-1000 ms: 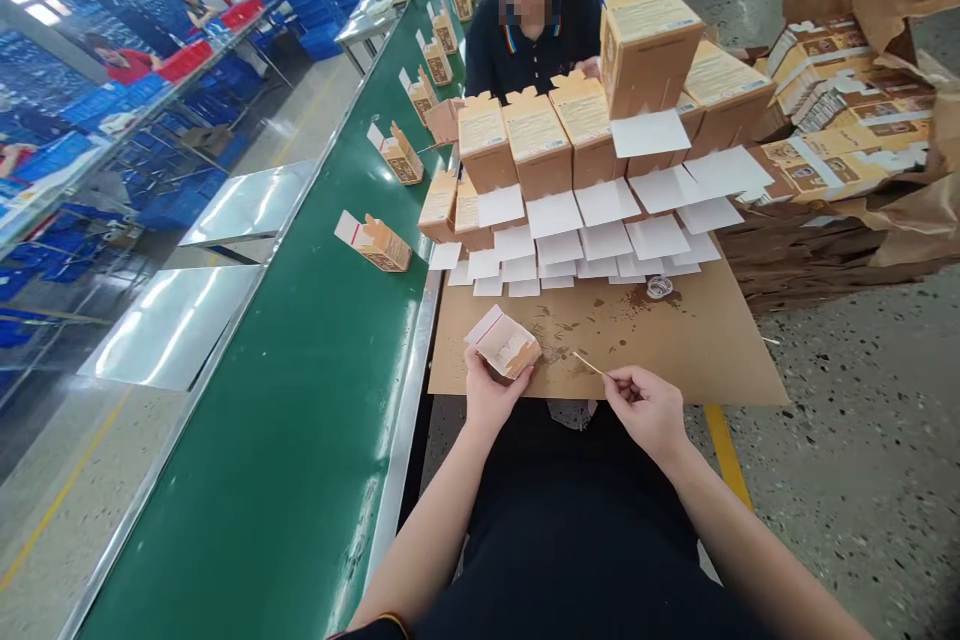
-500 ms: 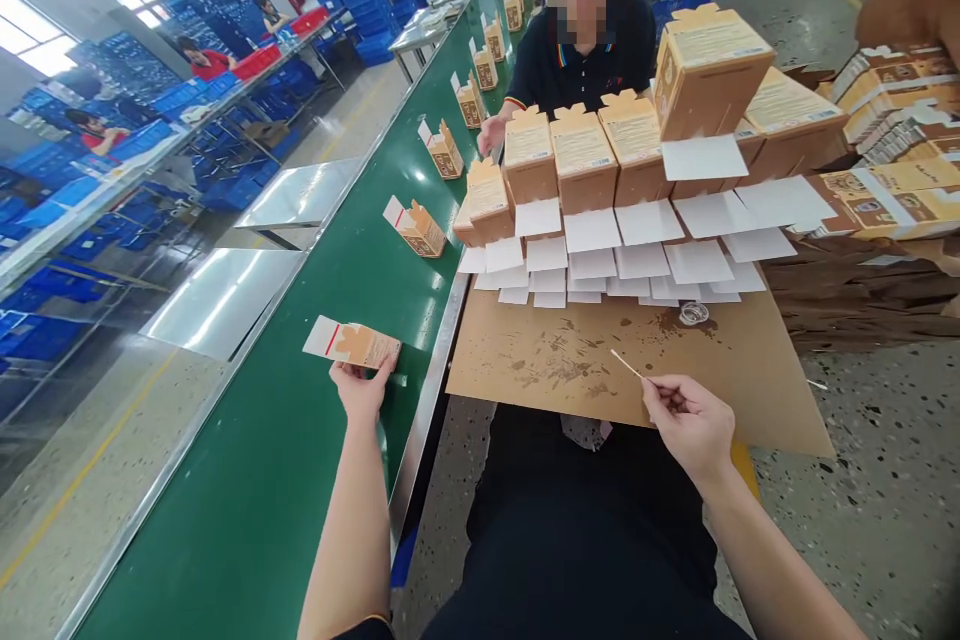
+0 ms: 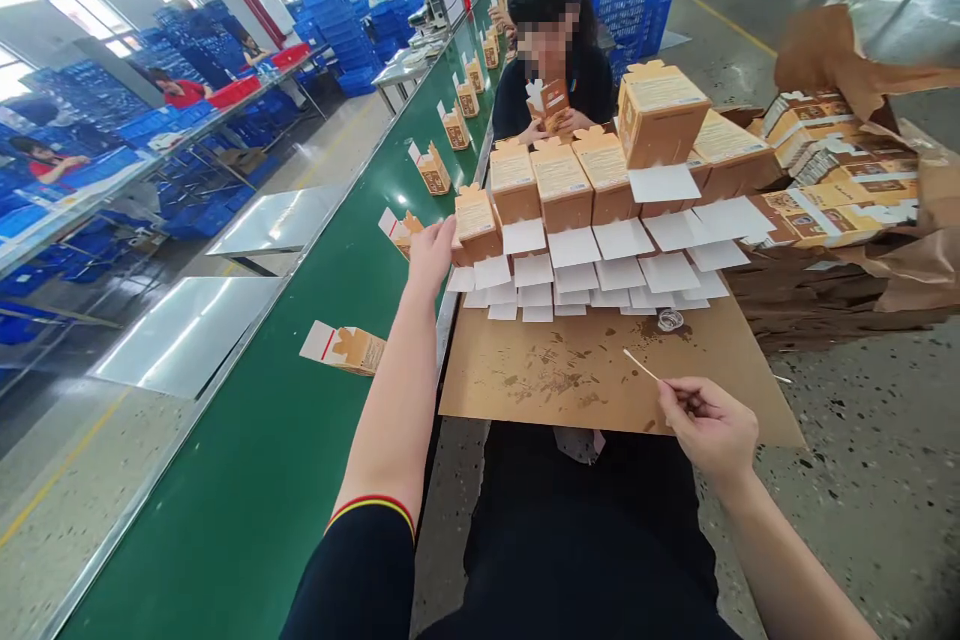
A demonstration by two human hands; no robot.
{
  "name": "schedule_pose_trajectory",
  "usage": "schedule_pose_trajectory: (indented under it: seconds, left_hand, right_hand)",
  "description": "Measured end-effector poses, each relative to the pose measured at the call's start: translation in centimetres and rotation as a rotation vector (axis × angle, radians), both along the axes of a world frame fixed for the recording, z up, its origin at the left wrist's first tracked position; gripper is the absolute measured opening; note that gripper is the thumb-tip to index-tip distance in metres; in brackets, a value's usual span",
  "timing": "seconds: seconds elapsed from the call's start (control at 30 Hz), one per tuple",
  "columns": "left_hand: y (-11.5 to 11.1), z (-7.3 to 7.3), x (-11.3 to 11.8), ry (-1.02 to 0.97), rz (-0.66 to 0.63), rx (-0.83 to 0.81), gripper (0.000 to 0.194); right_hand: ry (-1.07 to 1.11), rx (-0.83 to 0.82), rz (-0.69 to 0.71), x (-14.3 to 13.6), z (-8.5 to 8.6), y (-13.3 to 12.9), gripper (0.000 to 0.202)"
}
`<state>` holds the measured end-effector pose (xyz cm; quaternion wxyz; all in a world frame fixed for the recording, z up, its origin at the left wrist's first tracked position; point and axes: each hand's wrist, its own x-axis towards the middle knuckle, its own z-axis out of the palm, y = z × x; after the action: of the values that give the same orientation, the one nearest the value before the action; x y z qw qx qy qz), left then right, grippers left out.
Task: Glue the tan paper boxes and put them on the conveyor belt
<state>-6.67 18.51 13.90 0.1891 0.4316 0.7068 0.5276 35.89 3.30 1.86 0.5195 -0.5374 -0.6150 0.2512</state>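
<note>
The right hand (image 3: 709,425) is pinching a thin stick (image 3: 640,363) over the cardboard-topped desk (image 3: 476,385), while the left hand (image 3: 430,255) is lying at the left end of the stacked cartons (image 3: 559,195); its fingertips being partly hidden, I cannot tell whether it is gripping. White flaps (image 3: 574,247) are jutting from the stack. A loose carton (image 3: 358,350) is resting on the green belt (image 3: 247,460), partly behind the left forearm (image 3: 394,400). Opposite, a co-worker (image 3: 596,85) is holding a brown box (image 3: 554,102) in two hands.
</note>
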Motion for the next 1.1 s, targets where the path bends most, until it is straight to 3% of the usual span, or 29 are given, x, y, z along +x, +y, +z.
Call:
schedule_pose_trajectory:
  seconds: [0.1, 0.17, 0.23, 0.33, 0.47, 0.57, 0.63, 0.77, 0.87, 0.97, 1.1]
  left_hand:
    - [4.2, 0.7, 2.0, -0.04, 0.03, -0.301, 0.049]
    - [4.5, 0.4, 2.6, -0.021, 0.045, -0.308, 0.048]
    - [3.3, -0.3, 2.4, -0.004, 0.024, -0.199, 0.046]
    - [-0.8, -1.4, 1.2, -0.072, 0.003, 0.07, 0.055]
    - [-8.6, -2.6, 0.9, -0.322, -0.066, 0.307, 0.07]
    - [-14.5, -4.3, 2.8, -0.538, -0.203, 0.225, 0.076]
    - [-17.4, -6.3, 4.6, -0.64, -0.212, 0.123, 0.081]
    - [-20.1, -10.7, 7.9, -0.711, -0.132, -0.029, 0.086]
    - [-20.1, -12.6, 8.9, -0.699, -0.085, -0.023, 0.091]
    - [-19.4, -12.9, 8.9, -0.669, -0.108, -0.067, 0.085]
    - [-18.7, -12.5, 8.7, -0.661, -0.109, -0.125, 0.078]
  right_hand:
    - [0.02, -0.005, -0.045, 0.3, -0.1, -1.1, 0.036]
    - [0.009, -0.009, -0.101, 0.8, -0.1, -1.7, 0.034]
    - [-0.036, 0.0, -0.15, 1.6, 0.1, -1.7, 0.033]
    - [-0.134, -0.003, -0.201, 3.2, 1.0, -0.1, 0.031]
    - [-0.335, -0.086, -0.142, 5.2, 2.3, 4.5, 0.021]
    - [-0.513, -0.144, -0.036, 5.7, 2.6, 8.1, 0.018]
    - [-0.586, -0.171, 0.013, 5.4, 2.6, 10.0, 0.021]
    - [-0.653, -0.204, 0.069, 5.2, 2.5, 12.0, 0.024]
    - [-0.651, -0.197, 0.064, 6.3, 2.8, 11.7, 0.028]
    - [-0.571, -0.131, 0.0, 6.8, 3.2, 9.4, 0.025]
    - [-0.367, -0.055, 0.095, 2.7, 2.2, 3.6, 0.018]
